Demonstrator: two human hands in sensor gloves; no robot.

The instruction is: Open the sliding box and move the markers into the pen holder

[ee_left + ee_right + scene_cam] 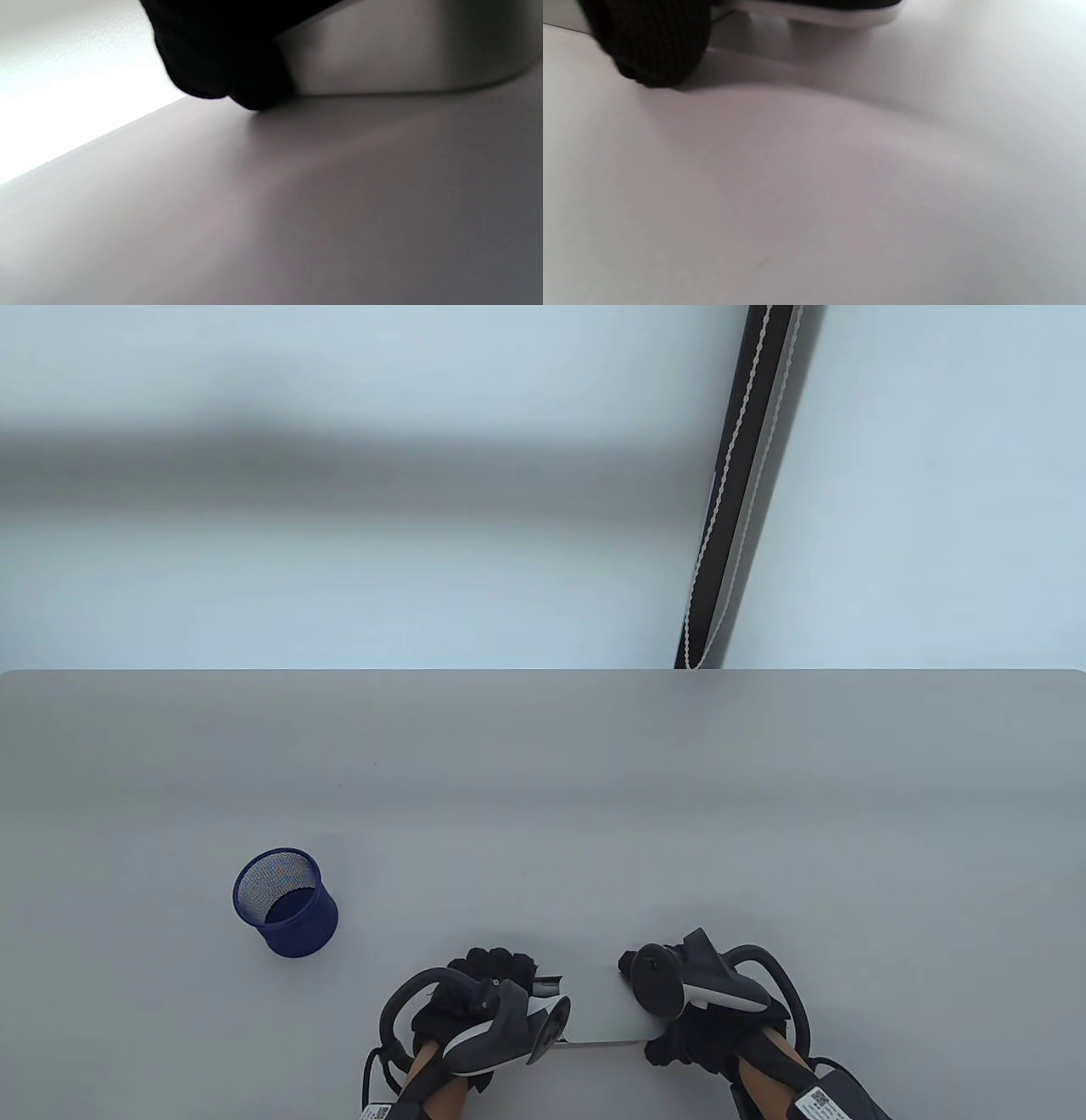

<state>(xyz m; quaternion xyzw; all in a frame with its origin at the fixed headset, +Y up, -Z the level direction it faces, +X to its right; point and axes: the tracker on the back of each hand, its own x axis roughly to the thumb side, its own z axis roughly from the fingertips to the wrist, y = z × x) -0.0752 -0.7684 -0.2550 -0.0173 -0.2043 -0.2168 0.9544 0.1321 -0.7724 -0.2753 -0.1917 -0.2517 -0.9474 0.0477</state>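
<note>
A flat pale grey sliding box lies near the table's front edge, between my two hands. My left hand curls over the box's left end, where a thin dark-and-white strip shows at the edge. My right hand grips the right end, fingers on the far side and thumb on the near side. In the left wrist view a black gloved finger presses against the box's side. The right wrist view shows one gloved fingertip at the box's white edge. The blue mesh pen holder stands upright and apart, to the left. No markers are visible.
The grey table ends at a far edge about mid-frame. Beyond it, a black post with a white cord rises at the back right. Trackers on both hands hide parts of the box's ends.
</note>
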